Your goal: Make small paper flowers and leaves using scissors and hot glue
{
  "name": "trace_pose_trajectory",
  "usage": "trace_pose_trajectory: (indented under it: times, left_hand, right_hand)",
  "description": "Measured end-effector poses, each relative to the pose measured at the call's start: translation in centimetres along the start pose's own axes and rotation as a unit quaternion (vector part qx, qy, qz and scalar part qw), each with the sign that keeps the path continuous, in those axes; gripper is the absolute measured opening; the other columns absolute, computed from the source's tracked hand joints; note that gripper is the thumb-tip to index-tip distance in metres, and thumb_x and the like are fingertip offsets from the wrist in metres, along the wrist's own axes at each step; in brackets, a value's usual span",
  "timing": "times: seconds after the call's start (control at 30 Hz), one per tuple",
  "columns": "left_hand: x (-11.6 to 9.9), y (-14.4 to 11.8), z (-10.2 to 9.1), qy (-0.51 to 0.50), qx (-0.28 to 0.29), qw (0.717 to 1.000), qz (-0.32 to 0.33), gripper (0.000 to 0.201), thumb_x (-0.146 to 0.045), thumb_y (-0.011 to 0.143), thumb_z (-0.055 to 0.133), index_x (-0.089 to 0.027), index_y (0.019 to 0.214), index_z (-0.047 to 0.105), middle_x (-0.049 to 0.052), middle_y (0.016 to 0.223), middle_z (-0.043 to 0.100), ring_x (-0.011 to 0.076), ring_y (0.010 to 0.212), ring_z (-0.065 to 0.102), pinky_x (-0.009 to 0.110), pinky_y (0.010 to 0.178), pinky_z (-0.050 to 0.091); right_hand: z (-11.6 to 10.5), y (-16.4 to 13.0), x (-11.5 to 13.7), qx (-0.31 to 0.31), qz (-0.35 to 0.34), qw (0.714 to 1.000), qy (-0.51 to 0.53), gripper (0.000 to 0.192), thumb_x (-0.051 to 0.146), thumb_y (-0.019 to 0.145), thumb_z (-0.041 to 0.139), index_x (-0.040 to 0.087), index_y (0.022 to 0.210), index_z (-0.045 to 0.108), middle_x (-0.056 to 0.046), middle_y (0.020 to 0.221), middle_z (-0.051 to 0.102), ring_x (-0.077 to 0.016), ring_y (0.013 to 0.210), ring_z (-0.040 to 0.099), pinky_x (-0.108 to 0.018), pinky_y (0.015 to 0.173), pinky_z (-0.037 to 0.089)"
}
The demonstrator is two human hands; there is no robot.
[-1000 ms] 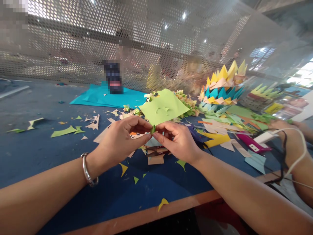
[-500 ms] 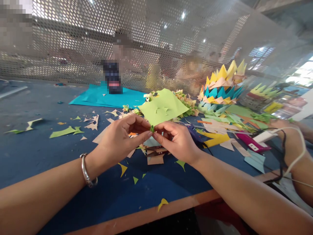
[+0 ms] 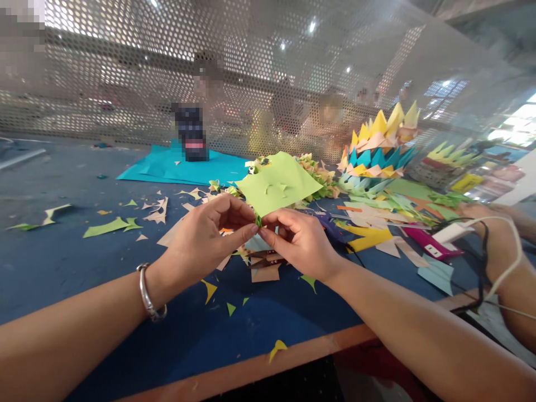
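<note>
Between the fingertips of both hands is a small folded green paper piece, mostly covered by the fingers. My left hand, with a silver bangle on its wrist, pinches it from the left. From the right, my right hand pinches the same piece with thumb and forefinger. Just beyond the fingertips lies a light green paper sheet with two small slits or folds in it. Under the hands, partly hidden, are a pale blue paper and tan paper scraps.
Blue paper sheets lie at the back left. A tiered paper crown-like stack stands at the back right, near a magenta power strip with cables. Paper offcuts are scattered over the blue table. Another person's arm reaches in at right.
Both hands stay pinched together in nearly the same place. The green piece has tilted slightly between the fingertips, and the whole view has shifted a little.
</note>
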State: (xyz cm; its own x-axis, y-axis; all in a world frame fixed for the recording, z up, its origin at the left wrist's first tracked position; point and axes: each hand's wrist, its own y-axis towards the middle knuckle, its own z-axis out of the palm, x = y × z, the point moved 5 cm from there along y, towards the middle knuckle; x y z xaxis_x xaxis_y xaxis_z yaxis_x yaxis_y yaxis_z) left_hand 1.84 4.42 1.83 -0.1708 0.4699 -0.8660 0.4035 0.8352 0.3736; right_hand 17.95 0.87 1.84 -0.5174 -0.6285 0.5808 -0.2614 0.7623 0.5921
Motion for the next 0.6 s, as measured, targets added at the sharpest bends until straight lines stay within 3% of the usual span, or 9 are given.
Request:
trace_pose_trajectory:
  times: [0.17,0.33,0.6]
  left_hand:
    - [-0.11,-0.18,0.00,0.016,-0.008,1.000,-0.006,0.018,-0.032,0.080,0.071,-0.019,0.089,0.063,0.005,0.084,0.073,0.0216,0.080,0.072,0.035,0.074,0.059]
    - [-0.06,-0.14,-0.14,0.059,-0.020,0.998,-0.021,0.012,-0.030,0.081,0.067,-0.020,0.087,0.063,0.003,0.078,0.070,0.0190,0.069,0.070,0.030,0.060,0.054]
    - [0.10,0.11,-0.48,0.052,-0.016,0.998,0.012,0.013,-0.025,0.079,0.067,-0.020,0.091,0.063,0.003,0.084,0.071,0.0182,0.075,0.069,0.031,0.069,0.055]
  right_hand:
    - [0.13,-0.03,-0.14,0.003,0.005,1.000,-0.003,0.015,0.031,0.094,0.064,0.017,0.091,0.069,-0.001,0.075,0.065,-0.0101,0.054,0.051,-0.024,0.050,0.042]
    - [0.28,0.02,-0.30,0.007,0.006,1.000,-0.015,0.012,0.029,0.092,0.066,0.018,0.093,0.070,0.000,0.074,0.066,-0.0100,0.053,0.051,-0.025,0.051,0.042]
    - [-0.28,0.05,-0.14,-0.003,0.019,1.000,-0.022,0.015,0.031,0.090,0.068,0.017,0.094,0.071,-0.001,0.075,0.067,-0.0097,0.053,0.050,-0.025,0.052,0.044]
